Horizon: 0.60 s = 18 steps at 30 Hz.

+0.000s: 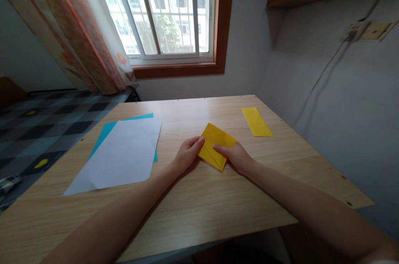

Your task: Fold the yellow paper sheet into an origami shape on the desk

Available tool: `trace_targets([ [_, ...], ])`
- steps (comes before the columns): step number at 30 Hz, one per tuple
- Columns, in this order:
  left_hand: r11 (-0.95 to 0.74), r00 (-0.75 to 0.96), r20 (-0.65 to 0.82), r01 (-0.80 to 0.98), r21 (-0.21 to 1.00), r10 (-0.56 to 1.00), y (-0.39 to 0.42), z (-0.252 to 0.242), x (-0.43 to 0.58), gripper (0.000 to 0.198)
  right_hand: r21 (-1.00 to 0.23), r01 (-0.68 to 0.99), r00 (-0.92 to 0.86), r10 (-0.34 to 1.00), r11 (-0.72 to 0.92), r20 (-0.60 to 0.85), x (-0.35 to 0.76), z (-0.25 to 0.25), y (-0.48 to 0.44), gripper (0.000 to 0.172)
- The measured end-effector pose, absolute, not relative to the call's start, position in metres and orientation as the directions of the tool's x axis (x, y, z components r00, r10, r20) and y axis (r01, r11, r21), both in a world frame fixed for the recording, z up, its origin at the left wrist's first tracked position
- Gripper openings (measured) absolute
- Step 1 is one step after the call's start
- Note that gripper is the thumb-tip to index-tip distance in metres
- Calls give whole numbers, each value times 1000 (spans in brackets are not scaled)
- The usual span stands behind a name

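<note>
A folded piece of yellow paper (215,137) is held between my two hands, tilted above the middle of the table, with crease lines across its face. My left hand (189,149) pinches its left corner, thumb on top and fingers behind. On the other side my right hand (235,155) grips the right edge, its thumb lying flat across the paper's face. The fingers under the paper are hidden on both sides.
The wooden table (187,210) carries white paper (124,151) over a blue-green sheet (104,133) on the left. A yellow paper strip (257,122) lies at the back right. A cord (321,70) hangs along the right wall, and a checked bed (59,118) adjoins the left.
</note>
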<state>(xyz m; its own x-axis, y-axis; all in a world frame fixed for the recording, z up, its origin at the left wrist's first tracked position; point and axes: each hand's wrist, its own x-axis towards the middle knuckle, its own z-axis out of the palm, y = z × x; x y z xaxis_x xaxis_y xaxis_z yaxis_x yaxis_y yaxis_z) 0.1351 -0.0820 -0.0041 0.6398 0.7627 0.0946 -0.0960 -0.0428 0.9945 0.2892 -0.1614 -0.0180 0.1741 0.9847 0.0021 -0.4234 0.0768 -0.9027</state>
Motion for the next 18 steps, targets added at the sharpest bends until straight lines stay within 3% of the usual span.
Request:
trace_targets([
  [6, -89, 710, 92, -41, 995, 698, -76, -6, 133, 35, -905, -416, 183, 983, 92, 16, 291, -21, -160, 34],
  [11, -173, 672, 121, 11, 985, 730, -77, -4, 133, 36, -900, -418, 210, 977, 125, 38, 290, -24, -159, 34],
  [18, 60, 707, 0, -60, 996, 707, -85, -4, 136, 39, -889, -423, 270, 961, 178, 64, 290, -21, -157, 32],
])
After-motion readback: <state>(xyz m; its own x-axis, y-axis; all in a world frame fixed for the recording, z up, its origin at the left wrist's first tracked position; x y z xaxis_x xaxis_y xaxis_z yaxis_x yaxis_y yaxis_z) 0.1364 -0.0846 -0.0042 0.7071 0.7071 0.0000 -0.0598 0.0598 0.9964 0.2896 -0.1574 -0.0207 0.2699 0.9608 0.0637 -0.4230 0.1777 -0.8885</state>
